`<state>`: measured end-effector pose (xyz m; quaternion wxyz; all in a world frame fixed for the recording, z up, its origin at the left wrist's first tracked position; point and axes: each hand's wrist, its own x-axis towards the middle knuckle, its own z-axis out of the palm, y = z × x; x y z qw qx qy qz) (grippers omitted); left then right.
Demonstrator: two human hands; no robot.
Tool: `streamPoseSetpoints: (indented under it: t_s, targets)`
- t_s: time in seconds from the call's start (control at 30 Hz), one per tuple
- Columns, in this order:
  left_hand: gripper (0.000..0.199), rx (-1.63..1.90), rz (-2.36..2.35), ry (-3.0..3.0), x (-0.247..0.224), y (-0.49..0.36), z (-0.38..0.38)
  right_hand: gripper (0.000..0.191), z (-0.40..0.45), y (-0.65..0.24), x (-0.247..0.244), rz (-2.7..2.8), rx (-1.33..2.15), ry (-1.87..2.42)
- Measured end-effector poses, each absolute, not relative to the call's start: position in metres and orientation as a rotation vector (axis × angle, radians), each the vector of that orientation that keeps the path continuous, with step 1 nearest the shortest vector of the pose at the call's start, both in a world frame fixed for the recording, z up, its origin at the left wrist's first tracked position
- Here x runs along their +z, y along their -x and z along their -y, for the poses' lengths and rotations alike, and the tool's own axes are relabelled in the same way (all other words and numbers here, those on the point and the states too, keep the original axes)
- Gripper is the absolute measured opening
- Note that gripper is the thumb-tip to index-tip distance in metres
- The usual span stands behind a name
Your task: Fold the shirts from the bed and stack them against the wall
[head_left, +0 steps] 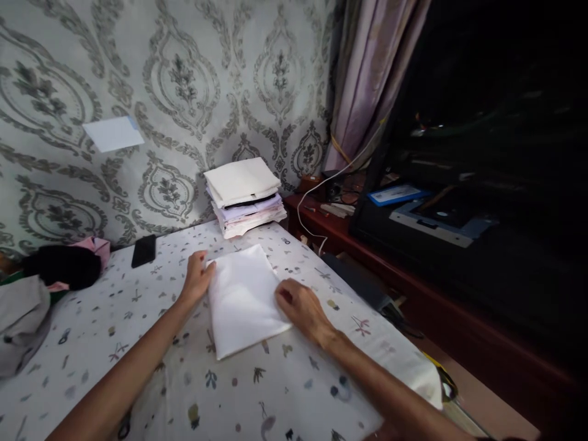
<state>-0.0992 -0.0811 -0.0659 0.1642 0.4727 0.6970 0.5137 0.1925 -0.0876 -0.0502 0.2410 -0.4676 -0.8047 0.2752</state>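
Note:
A neatly folded white cloth lies flat on the patterned bed sheet in front of me. My left hand is at its upper left edge, the thumb against the fabric and the fingers curled. At the right edge, my right hand is closed, with its bent fingers gripping the side of the cloth. Just beyond stands a stack of folded clothes, with cream, black, lilac and pinkish layers. Whether the white piece is a garment cannot be made out.
A black phone rests near the wall. Heaped clothes lie at the far left. Along the right runs a dark red cabinet with a large dark screen and a white cable. The bed's edge drops away on that side.

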Motion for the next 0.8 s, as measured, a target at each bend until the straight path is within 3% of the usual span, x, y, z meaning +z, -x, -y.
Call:
streamPoseSetpoints:
  t_s: [0.2,0.37,0.6,0.67,0.8]
  targets:
    - [0.021,1.580,-1.432,-0.482,-0.059,0.079,0.174,0.037,0.020,-0.147,-0.051,2.394,0.508,1.357]
    - [0.023,1.340,-1.236,-0.336,-0.033,0.037,0.192,0.049,-0.015,-0.102,-0.049,2.546,0.477,1.296]
    - [0.043,1.251,-1.299,-0.285,-0.039,0.009,0.193,0.058,-0.053,-0.063,-0.033,2.810,0.686,0.966]
    - [0.046,1.248,-1.293,-0.306,-0.046,0.012,0.194,0.055,-0.062,-0.055,-0.025,2.851,0.761,0.941]
    - [0.042,1.264,-1.286,-0.326,-0.059,0.029,0.199,0.026,-0.070,-0.053,-0.014,2.892,0.938,0.935]
